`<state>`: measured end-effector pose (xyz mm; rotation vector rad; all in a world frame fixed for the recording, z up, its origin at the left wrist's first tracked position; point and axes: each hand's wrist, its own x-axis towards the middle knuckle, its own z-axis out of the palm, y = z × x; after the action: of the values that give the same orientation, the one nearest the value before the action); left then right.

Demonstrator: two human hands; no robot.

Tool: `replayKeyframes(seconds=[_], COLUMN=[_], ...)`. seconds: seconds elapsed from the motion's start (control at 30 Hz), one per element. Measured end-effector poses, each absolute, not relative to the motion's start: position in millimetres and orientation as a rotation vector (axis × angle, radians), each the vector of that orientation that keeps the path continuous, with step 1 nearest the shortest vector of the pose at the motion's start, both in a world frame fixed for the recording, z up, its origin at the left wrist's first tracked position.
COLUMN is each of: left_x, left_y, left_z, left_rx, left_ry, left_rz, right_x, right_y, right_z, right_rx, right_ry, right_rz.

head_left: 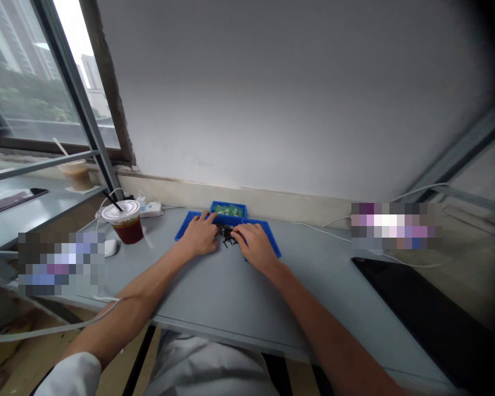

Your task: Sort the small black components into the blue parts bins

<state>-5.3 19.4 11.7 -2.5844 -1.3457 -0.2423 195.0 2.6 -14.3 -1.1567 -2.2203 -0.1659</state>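
A pile of small black screw-like pieces (226, 235) lies on the grey desk between my two hands. My left hand (201, 235) rests at the left of the pile, palm down, fingers apart, in front of the left blue tray (184, 224). On the other side, my right hand (256, 242) reaches over the pile's right edge with thumb and fingers brought together; whatever they pinch is too small to make out. The right blue tray (272, 239) is partly covered by this hand. Behind stands a third blue tray (229, 203) holding green pieces (227, 210).
A lidded cup of dark drink (127, 223) stands at the left, beside a white power strip (150, 209) and cables. A black flat panel (421, 313) lies at the right. The wall (272, 181) closes off the back. Two patches are pixelated.
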Motion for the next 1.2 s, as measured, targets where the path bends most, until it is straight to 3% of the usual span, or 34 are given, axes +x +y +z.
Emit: replayKeyframes(seconds=[0.63, 1.2], left_x=[7, 13], left_y=[13, 18], left_z=[4, 4], left_rx=[-2.466, -2.791], left_ry=[-1.636, -1.211], left_rz=[-0.013, -0.574], right_x=[194, 193], right_y=[1, -2], right_z=[-13, -10], right_rx=[-1.174, -1.177], right_ry=[-2.232, -2.262], right_rz=[-0.136, -0.197])
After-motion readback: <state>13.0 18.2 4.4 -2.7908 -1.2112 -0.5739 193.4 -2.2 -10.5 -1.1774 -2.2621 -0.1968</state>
